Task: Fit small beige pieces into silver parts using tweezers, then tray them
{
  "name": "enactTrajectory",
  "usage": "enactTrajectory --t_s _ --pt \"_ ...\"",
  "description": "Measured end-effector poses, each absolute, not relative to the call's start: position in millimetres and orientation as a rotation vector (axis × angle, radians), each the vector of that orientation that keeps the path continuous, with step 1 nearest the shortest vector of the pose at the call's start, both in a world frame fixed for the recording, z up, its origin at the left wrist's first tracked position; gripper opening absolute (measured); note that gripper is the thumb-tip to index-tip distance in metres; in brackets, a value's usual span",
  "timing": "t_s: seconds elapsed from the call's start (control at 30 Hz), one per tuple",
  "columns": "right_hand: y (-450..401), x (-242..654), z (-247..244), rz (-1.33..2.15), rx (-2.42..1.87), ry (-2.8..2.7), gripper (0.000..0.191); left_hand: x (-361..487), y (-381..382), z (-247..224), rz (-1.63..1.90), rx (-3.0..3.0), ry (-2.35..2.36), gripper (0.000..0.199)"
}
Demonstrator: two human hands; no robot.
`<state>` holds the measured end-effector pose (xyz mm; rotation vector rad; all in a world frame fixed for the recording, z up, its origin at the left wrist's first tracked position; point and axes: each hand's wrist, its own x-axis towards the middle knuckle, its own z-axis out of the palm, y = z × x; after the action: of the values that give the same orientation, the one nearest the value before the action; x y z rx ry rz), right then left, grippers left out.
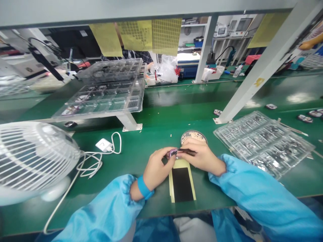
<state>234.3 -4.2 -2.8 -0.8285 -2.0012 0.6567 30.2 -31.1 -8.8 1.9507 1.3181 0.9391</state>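
Between the thumb and fingers of my left hand [159,167] is a small purple and black part [173,153], partly covered by the fingertips. My right hand [200,155] grips dark tweezers [187,151], whose tips reach the part. Just behind the right hand sits a round dish [193,135] of many tiny light pieces. Below both hands lies a black rectangular pad [182,185] bordered by yellow tape. What exactly the tweezer tips touch is too small to make out.
A white fan [35,161] stands at the left, beside a white charger [104,145] with coiled cable. Clear compartment trays [108,90] rest on a raised shelf. Another clear tray [264,143] with small parts lies at the right, near a slanted white post [264,67].
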Motion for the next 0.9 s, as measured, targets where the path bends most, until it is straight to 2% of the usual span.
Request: enactTrajectory --t_s 0.27,0.7,0.9 --pt "-6.9 233.3 -5.1 0.607 -0.851 -2.049 0.015 29.0 -29.6 -10.3 0.918 1.993 1.343 0.024" --pt "-1.6 237.9 1.3 0.757 -0.88 -2.035 0.012 28.0 -28.3 -5.0 0.841 2.143 1.389 0.025" --pt "17.6 282.7 18.0 0.568 -1.137 -2.146 0.014 21.7 -13.5 -14.1 0.887 1.992 1.42 0.025"
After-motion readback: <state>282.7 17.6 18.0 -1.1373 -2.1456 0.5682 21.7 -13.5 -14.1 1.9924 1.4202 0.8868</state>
